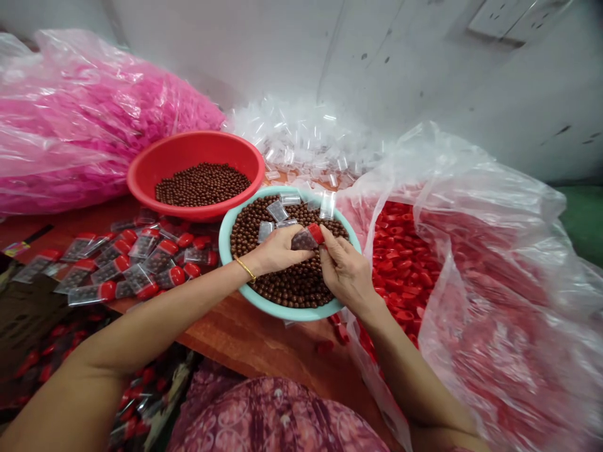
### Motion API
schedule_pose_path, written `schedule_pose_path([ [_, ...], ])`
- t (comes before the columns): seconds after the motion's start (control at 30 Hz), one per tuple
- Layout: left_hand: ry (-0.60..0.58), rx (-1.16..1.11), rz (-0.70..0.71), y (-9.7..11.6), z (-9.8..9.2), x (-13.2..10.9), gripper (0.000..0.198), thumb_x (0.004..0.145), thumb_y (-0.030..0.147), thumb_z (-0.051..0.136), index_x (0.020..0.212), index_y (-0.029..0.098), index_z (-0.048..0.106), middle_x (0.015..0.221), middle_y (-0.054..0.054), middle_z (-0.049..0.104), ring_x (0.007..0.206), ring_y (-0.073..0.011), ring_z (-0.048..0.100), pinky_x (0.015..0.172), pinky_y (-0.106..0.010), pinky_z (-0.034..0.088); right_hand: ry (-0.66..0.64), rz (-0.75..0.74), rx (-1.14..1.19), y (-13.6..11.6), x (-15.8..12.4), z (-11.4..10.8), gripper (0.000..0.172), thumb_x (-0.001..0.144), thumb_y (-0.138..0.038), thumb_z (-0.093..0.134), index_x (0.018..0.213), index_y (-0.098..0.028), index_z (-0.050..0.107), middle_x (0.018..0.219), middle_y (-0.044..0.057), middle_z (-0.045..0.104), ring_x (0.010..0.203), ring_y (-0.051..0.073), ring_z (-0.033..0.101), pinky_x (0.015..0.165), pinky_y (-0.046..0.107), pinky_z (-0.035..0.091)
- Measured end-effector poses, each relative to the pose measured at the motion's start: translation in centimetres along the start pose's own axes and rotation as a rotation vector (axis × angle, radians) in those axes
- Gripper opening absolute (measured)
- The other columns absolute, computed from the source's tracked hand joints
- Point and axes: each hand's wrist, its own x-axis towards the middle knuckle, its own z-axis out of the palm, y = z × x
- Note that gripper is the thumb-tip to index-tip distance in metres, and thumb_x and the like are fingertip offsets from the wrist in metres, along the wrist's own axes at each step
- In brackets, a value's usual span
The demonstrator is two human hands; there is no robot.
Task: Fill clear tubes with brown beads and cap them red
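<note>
Over a pale green basin [226, 235] of round brown balls [292, 285], my left hand [277, 248] grips a small clear container [303, 239] with brown balls inside. A red cap [316, 233] sits at the container's right end. The fingers of my right hand [346, 270] are closed on that cap. Several clear containers [277, 211] lie on top of the balls behind my hands.
A red basin [195, 141] of brown balls stands behind on the left, with filled red-capped containers [134, 267] piled before it. Loose red caps [400, 263] fill a plastic bag on the right. Clear containers [306, 147] and a bag of pink pieces [94, 119] lie along the wall.
</note>
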Motion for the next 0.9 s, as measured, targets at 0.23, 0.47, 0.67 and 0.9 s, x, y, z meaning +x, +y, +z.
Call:
schedule_pose_path([
  [0.23, -0.031, 0.041, 0.003, 0.4, -0.2, -0.1, 0.018, 0.065, 0.027, 0.063, 0.075, 0.014, 0.056, 0.070, 0.002, 0.052, 0.066, -0.0119, 0.047, 0.060, -0.023, 0.039, -0.041, 0.022, 0.176, -0.1, -0.4, 0.0, 0.044, 0.092, -0.021, 0.039, 0.135, -0.023, 0.046, 0.091, 0.006, 0.066, 0.083, 0.018, 0.064, 0.078, 0.031, 0.053],
  [0.47, 0.011, 0.133, -0.020, 0.6, -0.2, -0.6, 0.012, 0.063, 0.026, 0.058, 0.067, 0.015, 0.053, 0.059, 0.004, 0.048, 0.057, -0.0100, 0.042, 0.052, -0.021, 0.032, -0.051, -0.037, -0.020, -0.3, -0.5, -0.1, 0.041, 0.091, -0.018, 0.038, 0.131, -0.017, 0.050, 0.078, 0.005, 0.064, 0.069, 0.017, 0.062, 0.066, 0.027, 0.053],
  [0.67, 0.061, 0.228, -0.022, 1.3, 0.1, -0.7, 0.013, 0.063, 0.026, 0.057, 0.061, 0.016, 0.048, 0.057, 0.004, 0.047, 0.054, -0.0088, 0.042, 0.051, -0.022, 0.029, -0.046, -0.158, -0.156, -0.1, -0.5, 0.1, 0.043, 0.090, -0.015, 0.038, 0.131, -0.012, 0.047, 0.076, 0.006, 0.064, 0.061, 0.016, 0.060, 0.056, 0.026, 0.051],
  [0.9, -0.003, 0.296, -0.074, 1.1, -0.3, -0.8, 0.012, 0.061, 0.026, 0.054, 0.060, 0.017, 0.047, 0.057, 0.004, 0.048, 0.054, -0.0095, 0.042, 0.051, -0.023, 0.029, -0.066, -0.207, -0.106, 0.0, -0.5, 0.5, 0.042, 0.089, -0.016, 0.039, 0.129, -0.008, 0.050, 0.078, 0.009, 0.069, 0.063, 0.017, 0.064, 0.055, 0.027, 0.052],
])
